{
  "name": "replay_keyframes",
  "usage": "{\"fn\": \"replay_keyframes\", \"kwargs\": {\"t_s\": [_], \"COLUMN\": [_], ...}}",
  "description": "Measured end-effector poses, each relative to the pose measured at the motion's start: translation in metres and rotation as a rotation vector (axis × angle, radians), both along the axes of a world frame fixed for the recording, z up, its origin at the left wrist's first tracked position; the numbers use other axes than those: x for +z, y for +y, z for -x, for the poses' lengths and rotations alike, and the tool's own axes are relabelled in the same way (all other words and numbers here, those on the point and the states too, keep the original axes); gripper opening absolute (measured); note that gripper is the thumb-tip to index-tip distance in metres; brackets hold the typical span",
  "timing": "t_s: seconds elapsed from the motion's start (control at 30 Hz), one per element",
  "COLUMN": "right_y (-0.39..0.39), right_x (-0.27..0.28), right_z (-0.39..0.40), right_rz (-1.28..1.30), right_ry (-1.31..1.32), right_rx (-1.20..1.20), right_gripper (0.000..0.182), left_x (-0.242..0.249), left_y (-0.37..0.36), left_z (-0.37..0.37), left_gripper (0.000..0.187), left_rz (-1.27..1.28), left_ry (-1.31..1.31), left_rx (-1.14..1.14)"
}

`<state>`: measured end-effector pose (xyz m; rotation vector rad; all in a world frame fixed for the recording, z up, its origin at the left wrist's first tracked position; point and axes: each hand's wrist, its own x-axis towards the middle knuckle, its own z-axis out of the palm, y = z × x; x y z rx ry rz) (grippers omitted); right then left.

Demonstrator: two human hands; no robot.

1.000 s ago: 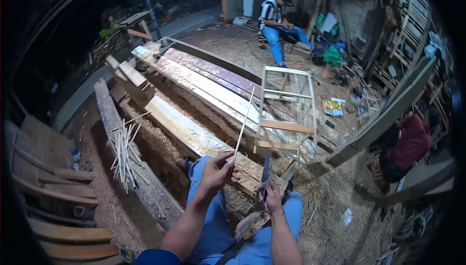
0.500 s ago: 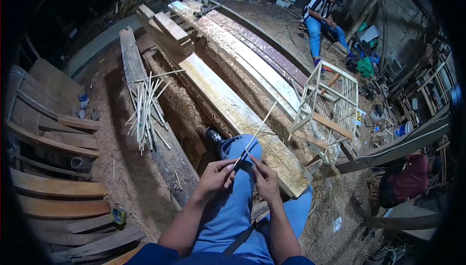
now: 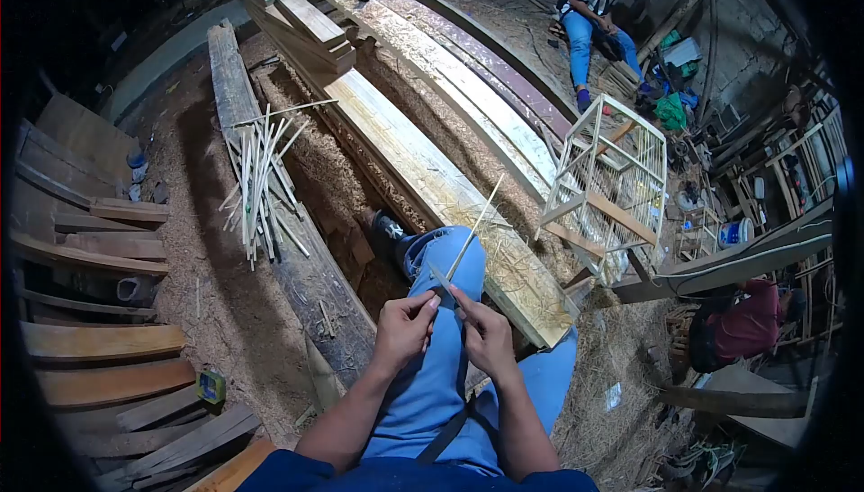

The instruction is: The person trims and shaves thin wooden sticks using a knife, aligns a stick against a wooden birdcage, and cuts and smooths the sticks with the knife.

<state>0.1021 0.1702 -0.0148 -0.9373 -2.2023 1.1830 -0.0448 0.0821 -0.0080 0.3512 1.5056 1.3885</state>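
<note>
Over my raised knee, my left hand (image 3: pixel 405 332) pinches the lower end of a thin pale wooden stick (image 3: pixel 477 226), which slants up and to the right. My right hand (image 3: pixel 486 334) is closed on a small knife, its handle mostly hidden in the fingers. The knife's blade (image 3: pixel 440 274) points up and left, crossing close to the stick near my left fingertips; whether it touches cannot be told. A loose pile of similar sticks (image 3: pixel 261 186) lies on the weathered plank (image 3: pixel 337 334) to my left.
A thick wooden beam (image 3: pixel 423 177) littered with shavings runs past my knee. A slatted wooden cage (image 3: pixel 612 181) stands at the right. One person (image 3: pixel 589 19) sits at the back right, another (image 3: pixel 747 325) at the far right. A yellow-green tape measure (image 3: pixel 211 387) lies at left among boards.
The knife blade has shifted along the stick toward my left fingers, and the stick stands a little steeper. Both hands stay close together; the whole view has tilted slightly.
</note>
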Motion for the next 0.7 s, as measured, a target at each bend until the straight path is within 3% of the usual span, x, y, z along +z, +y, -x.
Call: {"fn": "replay_keyframes", "kwargs": {"t_s": [0.3, 0.7], "right_y": [-0.001, -0.011], "right_x": [-0.002, -0.012], "right_z": [-0.004, -0.002], "right_rz": [0.001, -0.040], "right_ry": [-0.002, -0.053], "right_rx": [0.008, -0.122], "right_gripper": [0.058, 0.054], "left_x": [-0.009, -0.004], "left_y": [0.000, -0.002], "left_z": [-0.009, -0.021], "left_gripper": [0.030, 0.028], "left_rz": [-0.002, -0.023], "left_ry": [0.363, 0.277], "left_rx": [0.040, 0.080]}}
